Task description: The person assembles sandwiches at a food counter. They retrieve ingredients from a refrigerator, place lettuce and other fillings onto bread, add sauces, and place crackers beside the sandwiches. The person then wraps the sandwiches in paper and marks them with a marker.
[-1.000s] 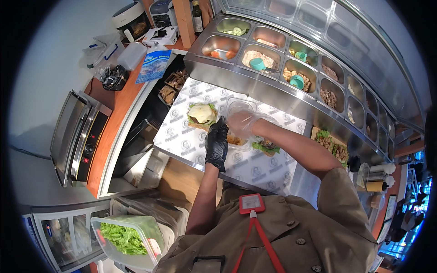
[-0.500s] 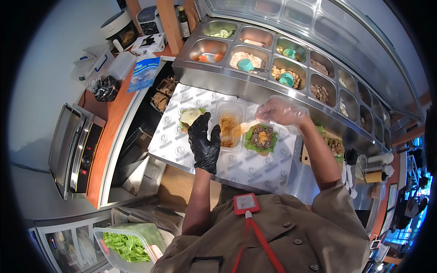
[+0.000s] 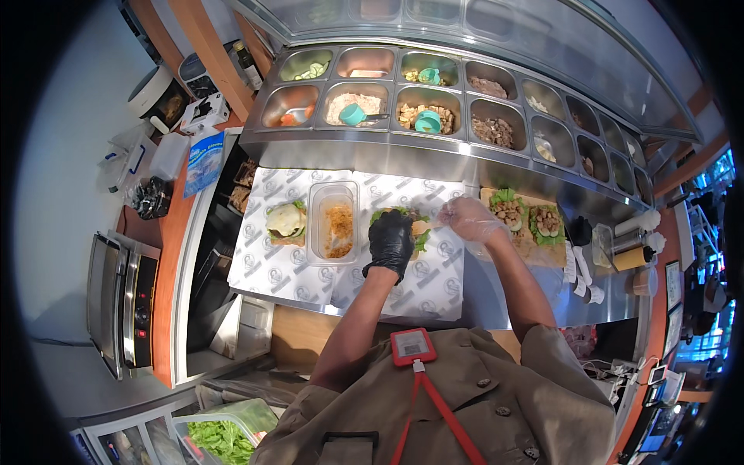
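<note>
My left hand, in a black glove, is over an open sandwich with lettuce on printed white paper. It hides most of the topping, and its own fingertips are hard to make out. In a clear plastic glove, my right hand grips a light wooden spoon, whose front end reaches to the black glove. Left of them stands a clear plastic tub holding orange-brown shredded filling. Beyond the tub lies another open sandwich with a pale slice on top and lettuce below.
Two topped lettuce sandwiches sit on a wooden board at the right. Steel ingredient pans, some with teal scoops, line the back under a raised glass lid. A press grill is far left; a bin of lettuce is at lower left.
My left hand has moved right, from beside the tub to over the middle sandwich. The spoon has left the tub for that sandwich. The view has swung right.
</note>
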{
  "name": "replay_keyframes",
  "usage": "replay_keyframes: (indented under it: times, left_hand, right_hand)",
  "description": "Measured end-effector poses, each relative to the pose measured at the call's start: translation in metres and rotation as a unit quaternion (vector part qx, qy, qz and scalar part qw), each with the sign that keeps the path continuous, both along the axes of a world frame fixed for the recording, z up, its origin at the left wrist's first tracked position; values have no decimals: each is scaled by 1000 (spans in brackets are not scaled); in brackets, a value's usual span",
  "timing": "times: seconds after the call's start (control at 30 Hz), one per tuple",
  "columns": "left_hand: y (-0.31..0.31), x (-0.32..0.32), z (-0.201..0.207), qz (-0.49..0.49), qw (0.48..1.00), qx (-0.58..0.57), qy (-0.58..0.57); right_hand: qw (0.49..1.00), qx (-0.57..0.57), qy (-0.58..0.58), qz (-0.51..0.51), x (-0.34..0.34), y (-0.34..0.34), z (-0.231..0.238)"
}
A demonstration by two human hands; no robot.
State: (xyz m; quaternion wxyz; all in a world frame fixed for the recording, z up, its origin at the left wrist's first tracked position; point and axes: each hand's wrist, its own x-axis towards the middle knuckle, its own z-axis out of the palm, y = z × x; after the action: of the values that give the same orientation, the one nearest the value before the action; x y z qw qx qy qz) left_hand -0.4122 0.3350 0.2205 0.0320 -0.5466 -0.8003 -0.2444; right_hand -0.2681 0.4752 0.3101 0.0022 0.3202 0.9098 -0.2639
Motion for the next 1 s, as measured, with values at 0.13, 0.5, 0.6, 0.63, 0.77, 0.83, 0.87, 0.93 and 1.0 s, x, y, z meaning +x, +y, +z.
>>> replay_keyframes:
  times: [0.13, 0.5, 0.6, 0.63, 0.77, 0.83, 0.87, 0.93, 1.0]
  left_hand:
    - [2, -5, -2, 12, 999, -36, 15]
    - [-78, -82, 81, 69, 955, 256, -132]
    - [-109, -151, 55, 169, 975, 59, -134]
    - [-115, -171, 43, 134, 948, 67, -281]
    - [-133, -199, 4, 85, 859, 43, -503]
    - [-137, -193, 4, 38, 878, 78, -471]
    - [-137, -187, 8, 10, 893, 107, -437]
    - [-143, -171, 28, 42, 848, 178, -497]
    - [-139, -153, 51, 59, 815, 220, -533]
  right_hand:
    - [993, 60, -89, -45, -1, -6, 18]
    - [985, 68, 156, 19, -50, -46, 47]
    - [983, 24, 137, 121, -98, -88, 44]
    - [982, 50, 132, 122, -109, -105, 43]
    - [958, 33, 283, 18, -69, -111, 17]
    - [956, 54, 287, -27, 5, -78, -1]
    - [969, 56, 233, -60, 50, -54, -9]
    - [973, 76, -79, -203, 138, -20, -24]
    - [951, 69, -178, -243, 230, -5, -31]
